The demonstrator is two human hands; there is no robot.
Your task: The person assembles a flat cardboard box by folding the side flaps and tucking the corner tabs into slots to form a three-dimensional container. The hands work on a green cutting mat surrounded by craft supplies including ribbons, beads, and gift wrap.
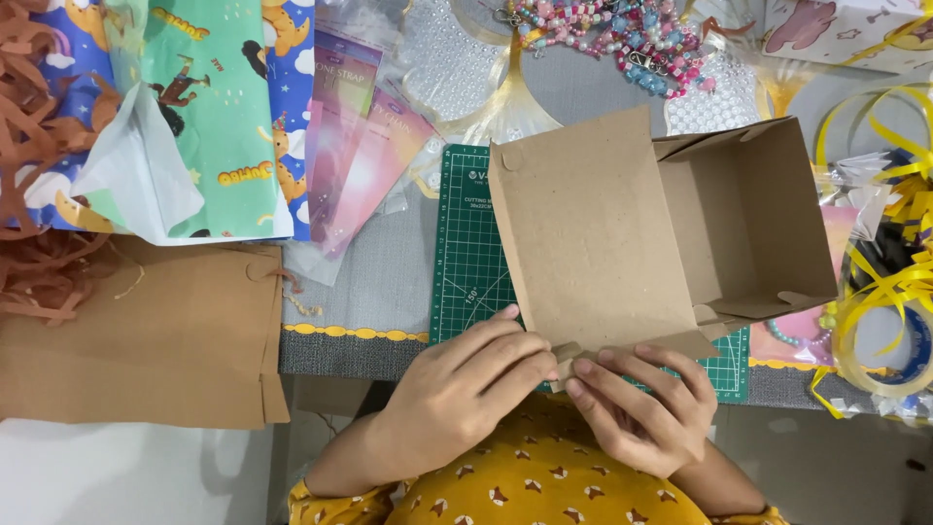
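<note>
Fingers of the left hand press together on the near corner flap of the cardboard box, and the right hand pinches that same flap from the other side, fingertips almost meeting. The box lies open on the green cutting mat at the table edge, lid swung left. Beaded strands sit beyond it, yellow ribbon to the right, patterned wrapping paper far left.
</note>
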